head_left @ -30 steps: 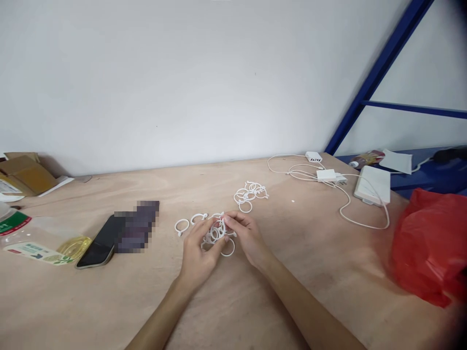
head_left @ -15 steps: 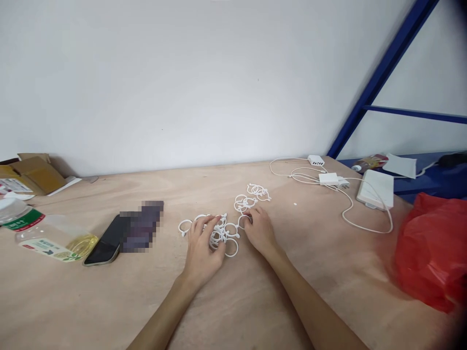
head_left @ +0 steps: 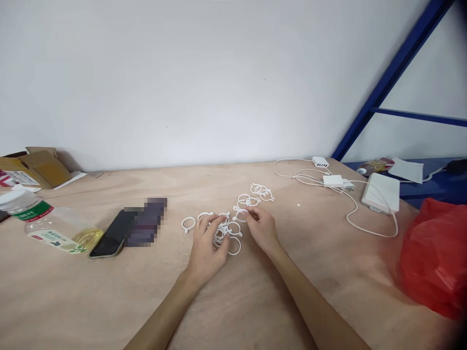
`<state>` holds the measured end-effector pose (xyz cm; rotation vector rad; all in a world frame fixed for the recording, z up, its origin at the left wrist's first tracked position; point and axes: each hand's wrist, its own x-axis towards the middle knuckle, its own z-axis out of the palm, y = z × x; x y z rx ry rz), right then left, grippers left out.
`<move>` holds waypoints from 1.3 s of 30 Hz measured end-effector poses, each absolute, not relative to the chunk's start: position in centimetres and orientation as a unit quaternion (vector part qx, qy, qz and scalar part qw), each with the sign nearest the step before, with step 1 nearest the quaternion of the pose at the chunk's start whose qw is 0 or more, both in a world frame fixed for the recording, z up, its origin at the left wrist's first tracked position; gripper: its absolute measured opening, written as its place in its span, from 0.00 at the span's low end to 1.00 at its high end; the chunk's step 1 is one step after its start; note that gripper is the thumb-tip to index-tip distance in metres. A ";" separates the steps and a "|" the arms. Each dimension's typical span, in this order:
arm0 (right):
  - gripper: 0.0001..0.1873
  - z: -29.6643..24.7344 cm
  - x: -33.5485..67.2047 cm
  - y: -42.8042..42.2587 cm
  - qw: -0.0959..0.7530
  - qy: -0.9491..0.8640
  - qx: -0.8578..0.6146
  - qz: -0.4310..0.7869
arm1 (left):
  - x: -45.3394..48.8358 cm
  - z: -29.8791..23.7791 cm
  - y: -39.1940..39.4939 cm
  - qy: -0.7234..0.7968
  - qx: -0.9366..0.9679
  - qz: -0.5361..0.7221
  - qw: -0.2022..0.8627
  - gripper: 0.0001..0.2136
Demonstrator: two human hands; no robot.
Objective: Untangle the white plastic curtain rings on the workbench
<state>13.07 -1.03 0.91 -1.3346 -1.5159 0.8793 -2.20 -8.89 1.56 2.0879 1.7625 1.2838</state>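
— Where do the white rings lie from each hand?

— There are two lots on the desk (head_left: 255, 291). The near tangle of rings (head_left: 228, 231) sits under and just beside the left hand (head_left: 206, 245), whose fingers are spread and curled down onto it, touching it. I cannot tell whether any ring is actually pinched there.

— And the right hand?

— The right hand (head_left: 262, 228) is between the two lots. Its fingertips (head_left: 247, 214) are drawn together on one ring at the near edge of the far cluster of rings (head_left: 255, 194), which runs away and to the right toward the white cables (head_left: 350, 209). The grip looks like a light pinch, the rest of the hand loosely curled.

— So which hand is nearer which lot?

— Left for the near tangle, right for the far cluster. One loose ring (head_left: 188, 224) lies apart, just to the left of the left hand, toward the phone (head_left: 109, 240) and the bottle (head_left: 51, 228).
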 end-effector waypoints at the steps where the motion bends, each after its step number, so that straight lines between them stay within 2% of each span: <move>1: 0.12 1.0 13.0 -1.1 0.445 -0.617 -0.543 0.355 | -2.2 1.6 -8.9 0.583 0.690 0.425 0.061 0.16; 6: 0.12 0.9 13.2 -1.2 0.408 -0.646 -0.557 0.326 | -2.1 1.6 -8.9 0.584 0.691 0.421 0.065 0.15; 9: 0.11 1.3 13.0 -1.6 0.420 -0.651 -0.543 0.324 | -2.1 1.6 -8.9 0.583 0.690 0.424 0.065 0.15; 12: 0.11 2.1 12.7 -2.3 0.408 -0.667 -0.488 0.387 | -2.2 1.7 -8.9 0.582 0.686 0.433 0.061 0.13; 15: 0.16 2.6 12.8 -2.4 0.383 -0.661 -0.453 0.458 | -2.3 1.6 -8.8 0.585 0.680 0.438 0.055 0.12; 19: 0.17 2.0 14.0 -1.7 0.394 -0.682 -0.526 0.320 | -2.3 1.6 -8.8 0.588 0.677 0.439 0.050 0.12; 22: 0.16 1.4 14.6 -1.4 0.346 -0.739 -0.527 0.236 | -2.2 1.6 -8.8 0.584 0.682 0.436 0.050 0.12; 26: 0.20 1.3 14.5 -1.8 0.303 -0.772 -0.514 0.219 | -2.1 1.8 -8.8 0.584 0.685 0.433 0.049 0.12; 29: 0.16 1.2 14.1 -2.0 0.295 -0.779 -0.512 0.211 | -2.1 1.8 -8.9 0.579 0.689 0.433 0.053 0.12; 36: 0.08 0.7 14.5 -1.4 0.333 -0.761 -0.502 0.239 | -2.1 1.8 -8.9 0.569 0.694 0.436 0.062 0.13; 39: 0.07 0.7 14.8 -1.0 0.357 -0.749 -0.493 0.261 | -2.1 1.9 -8.9 0.570 0.691 0.439 0.065 0.13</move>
